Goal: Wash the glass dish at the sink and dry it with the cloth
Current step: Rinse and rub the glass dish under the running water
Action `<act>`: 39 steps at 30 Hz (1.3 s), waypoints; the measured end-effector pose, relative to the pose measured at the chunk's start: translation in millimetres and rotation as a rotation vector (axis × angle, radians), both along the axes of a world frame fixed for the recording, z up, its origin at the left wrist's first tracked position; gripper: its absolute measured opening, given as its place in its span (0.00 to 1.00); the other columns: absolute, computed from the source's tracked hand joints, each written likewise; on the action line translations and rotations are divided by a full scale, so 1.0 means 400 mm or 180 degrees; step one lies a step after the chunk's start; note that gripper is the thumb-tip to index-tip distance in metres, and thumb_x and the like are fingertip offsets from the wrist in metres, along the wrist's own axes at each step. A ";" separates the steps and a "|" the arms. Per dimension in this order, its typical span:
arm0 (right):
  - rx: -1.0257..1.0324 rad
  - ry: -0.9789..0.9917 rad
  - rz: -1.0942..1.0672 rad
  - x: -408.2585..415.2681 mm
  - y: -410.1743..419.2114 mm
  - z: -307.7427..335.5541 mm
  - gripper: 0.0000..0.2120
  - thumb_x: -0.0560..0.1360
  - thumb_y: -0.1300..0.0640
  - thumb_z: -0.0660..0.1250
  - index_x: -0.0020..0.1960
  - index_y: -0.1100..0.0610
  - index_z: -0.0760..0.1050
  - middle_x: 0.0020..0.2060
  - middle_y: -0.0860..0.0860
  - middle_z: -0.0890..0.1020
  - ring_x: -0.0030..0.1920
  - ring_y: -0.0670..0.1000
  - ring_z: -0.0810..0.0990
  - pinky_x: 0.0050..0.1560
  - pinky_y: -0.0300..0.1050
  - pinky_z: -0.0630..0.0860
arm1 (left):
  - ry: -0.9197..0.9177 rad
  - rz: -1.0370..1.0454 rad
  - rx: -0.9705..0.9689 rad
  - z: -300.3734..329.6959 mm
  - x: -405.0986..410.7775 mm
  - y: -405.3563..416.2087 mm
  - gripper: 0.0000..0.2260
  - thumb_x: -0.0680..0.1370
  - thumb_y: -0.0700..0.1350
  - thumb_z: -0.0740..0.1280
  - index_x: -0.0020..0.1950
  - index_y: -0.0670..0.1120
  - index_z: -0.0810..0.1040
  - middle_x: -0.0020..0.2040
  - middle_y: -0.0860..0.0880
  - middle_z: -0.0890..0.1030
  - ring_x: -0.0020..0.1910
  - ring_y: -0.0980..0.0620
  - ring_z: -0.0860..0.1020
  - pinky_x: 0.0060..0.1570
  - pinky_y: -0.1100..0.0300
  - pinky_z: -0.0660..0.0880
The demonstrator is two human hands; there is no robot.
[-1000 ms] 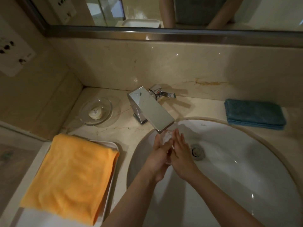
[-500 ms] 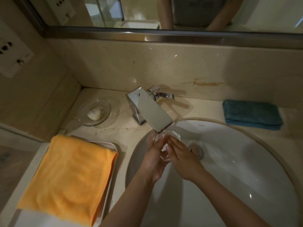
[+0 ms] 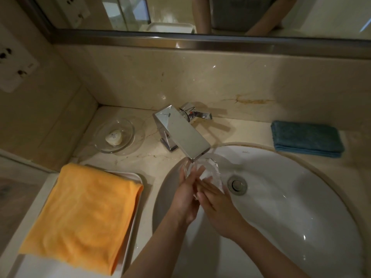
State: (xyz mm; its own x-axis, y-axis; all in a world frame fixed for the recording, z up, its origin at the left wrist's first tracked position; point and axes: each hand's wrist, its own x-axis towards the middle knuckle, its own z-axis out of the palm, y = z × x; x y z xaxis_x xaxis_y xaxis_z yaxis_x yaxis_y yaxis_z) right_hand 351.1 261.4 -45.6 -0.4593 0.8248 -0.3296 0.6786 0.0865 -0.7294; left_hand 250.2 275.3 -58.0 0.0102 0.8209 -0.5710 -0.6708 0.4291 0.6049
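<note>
A small clear glass dish [image 3: 213,171] is held under the spout of the chrome tap [image 3: 181,135], over the white sink [image 3: 301,197]. My left hand [image 3: 185,197] grips its left side. My right hand [image 3: 217,207] lies across its front with fingers flat against it. Most of the dish is hidden behind my fingers; only its upper right rim shows. A folded orange cloth [image 3: 84,215] lies on a white tray [image 3: 132,177] at the left. A folded blue cloth [image 3: 306,138] rests on the counter at the right.
A second glass dish [image 3: 128,127] holding a piece of soap [image 3: 114,138] sits on the counter left of the tap. The drain [image 3: 237,185] is just right of my hands. The marble backsplash and a mirror rise behind; a wall with sockets closes the left side.
My hands have rubbed around the dish and slid slightly toward me. More of the dish's rim now shows above and to the right of my fingertips.
</note>
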 end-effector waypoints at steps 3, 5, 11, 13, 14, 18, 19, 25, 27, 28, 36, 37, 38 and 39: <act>-0.0351 -0.0386 0.0276 0.008 0.036 -0.002 0.20 0.81 0.48 0.42 0.69 0.40 0.36 0.63 0.28 0.38 0.67 0.32 0.36 0.73 0.53 0.31 | 0.0083 -0.0071 -0.0163 -0.010 0.013 -0.014 0.17 0.80 0.48 0.57 0.69 0.54 0.67 0.61 0.48 0.79 0.58 0.51 0.79 0.53 0.58 0.76; -0.0266 -0.0665 0.0292 0.013 0.055 -0.007 0.20 0.80 0.43 0.38 0.69 0.38 0.35 0.66 0.30 0.37 0.67 0.33 0.35 0.73 0.59 0.33 | 0.0117 -0.0129 -0.0150 -0.011 0.021 -0.016 0.13 0.81 0.49 0.57 0.65 0.57 0.69 0.55 0.54 0.83 0.51 0.57 0.82 0.47 0.59 0.78; 0.0111 -0.1364 -0.0359 -0.007 0.023 -0.011 0.40 0.67 0.33 0.23 0.75 0.48 0.39 0.76 0.42 0.43 0.75 0.40 0.41 0.72 0.61 0.37 | 0.0073 -0.0198 0.0003 0.012 0.022 -0.001 0.17 0.78 0.48 0.61 0.66 0.58 0.66 0.58 0.52 0.80 0.54 0.53 0.80 0.49 0.57 0.76; 0.0158 -0.1407 -0.0432 -0.019 -0.006 0.003 0.49 0.60 0.33 0.19 0.76 0.49 0.43 0.76 0.43 0.47 0.75 0.41 0.45 0.72 0.60 0.38 | 0.0045 -0.0114 0.0023 0.015 0.024 0.005 0.29 0.70 0.49 0.66 0.70 0.56 0.63 0.64 0.48 0.76 0.56 0.49 0.79 0.52 0.54 0.78; 0.0196 -0.1350 -0.0430 -0.025 -0.023 0.010 0.51 0.58 0.32 0.18 0.76 0.49 0.46 0.76 0.43 0.50 0.75 0.42 0.47 0.73 0.59 0.40 | 0.0003 -0.0059 0.0045 0.014 0.023 0.009 0.34 0.67 0.50 0.67 0.72 0.55 0.61 0.65 0.47 0.75 0.56 0.48 0.79 0.54 0.52 0.77; 0.0108 0.0090 -0.0805 -0.031 -0.056 0.022 0.31 0.74 0.38 0.38 0.66 0.49 0.69 0.62 0.45 0.75 0.64 0.45 0.71 0.67 0.45 0.65 | -0.0238 0.0036 0.0134 0.010 0.012 0.007 0.35 0.67 0.51 0.69 0.72 0.55 0.60 0.66 0.43 0.75 0.60 0.42 0.78 0.55 0.48 0.77; -0.0005 0.0458 -0.1004 -0.028 -0.049 0.020 0.21 0.77 0.45 0.48 0.60 0.49 0.74 0.54 0.44 0.79 0.56 0.43 0.75 0.58 0.37 0.70 | -0.0253 0.0015 0.0098 0.010 0.011 0.002 0.34 0.67 0.51 0.68 0.72 0.56 0.61 0.65 0.45 0.76 0.59 0.43 0.78 0.58 0.47 0.76; 0.0237 0.0877 -0.2169 0.014 0.014 -0.003 0.22 0.72 0.65 0.68 0.63 0.50 0.70 0.61 0.52 0.69 0.57 0.37 0.69 0.56 0.24 0.66 | -0.0406 -0.0177 0.0044 -0.004 0.005 -0.016 0.28 0.75 0.30 0.55 0.69 0.54 0.65 0.57 0.47 0.82 0.53 0.42 0.81 0.46 0.51 0.76; -0.0338 0.1032 -0.2400 0.026 0.027 -0.002 0.30 0.73 0.60 0.69 0.70 0.49 0.61 0.65 0.50 0.66 0.61 0.47 0.69 0.57 0.39 0.73 | -0.0563 -0.0186 0.0061 -0.002 0.003 -0.017 0.32 0.71 0.25 0.51 0.66 0.55 0.68 0.59 0.45 0.81 0.52 0.43 0.82 0.38 0.55 0.79; -0.0794 0.1342 -0.2435 0.027 0.030 0.005 0.28 0.74 0.60 0.68 0.69 0.46 0.62 0.62 0.49 0.71 0.57 0.48 0.74 0.50 0.40 0.75 | -0.0553 -0.0185 0.0113 -0.001 0.002 -0.017 0.33 0.70 0.25 0.50 0.65 0.55 0.68 0.60 0.45 0.80 0.52 0.43 0.82 0.36 0.56 0.79; -0.1580 0.2187 -0.2673 0.042 0.054 0.000 0.10 0.77 0.59 0.62 0.58 0.53 0.75 0.51 0.56 0.82 0.49 0.56 0.82 0.32 0.44 0.79 | 0.1044 -0.0558 0.0749 -0.015 -0.012 -0.030 0.22 0.71 0.31 0.64 0.62 0.48 0.72 0.51 0.47 0.83 0.52 0.47 0.81 0.47 0.56 0.79; -0.1537 0.2201 -0.2683 0.041 0.054 0.002 0.10 0.77 0.59 0.62 0.57 0.53 0.75 0.51 0.56 0.82 0.49 0.55 0.82 0.31 0.43 0.79 | 0.1306 -0.0515 0.0738 -0.020 -0.012 -0.035 0.20 0.72 0.32 0.65 0.61 0.47 0.73 0.49 0.49 0.83 0.50 0.48 0.81 0.46 0.59 0.78; -0.1494 0.2221 -0.2709 0.039 0.052 0.002 0.09 0.77 0.59 0.62 0.57 0.53 0.75 0.51 0.55 0.82 0.48 0.54 0.82 0.31 0.43 0.78 | 0.1561 -0.0467 0.0689 -0.021 -0.010 -0.036 0.18 0.73 0.33 0.65 0.61 0.46 0.73 0.48 0.50 0.83 0.48 0.50 0.81 0.44 0.62 0.77; -0.1457 0.2237 -0.2722 0.036 0.050 -0.001 0.09 0.77 0.59 0.62 0.56 0.53 0.75 0.51 0.55 0.82 0.47 0.53 0.83 0.32 0.44 0.79 | 0.1849 -0.0427 0.0563 -0.028 -0.007 -0.036 0.15 0.75 0.35 0.65 0.61 0.45 0.74 0.48 0.49 0.83 0.46 0.52 0.81 0.42 0.64 0.76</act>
